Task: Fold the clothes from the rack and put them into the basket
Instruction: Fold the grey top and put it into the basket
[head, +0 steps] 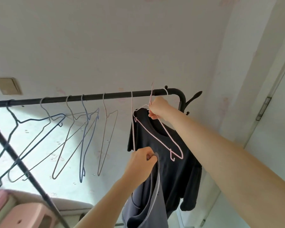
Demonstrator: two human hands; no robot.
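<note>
A black rack rail (pixel 92 96) runs across the view at head height. At its right end hangs a black T-shirt (pixel 176 170). My right hand (pixel 158 109) grips the neck of a pink wire hanger (pixel 163 130) just below the rail, in front of the T-shirt. My left hand (pixel 141 163) pinches the top edge of a grey-blue garment (pixel 145 203) that hangs down from it, off the hanger.
Several bare wire hangers (pixel 84 137) hang along the rail to the left. A slanted black rack leg (pixel 23 163) crosses the lower left. A pink stool (pixel 28 216) sits at bottom left. A white door (pixel 273 145) stands at the right.
</note>
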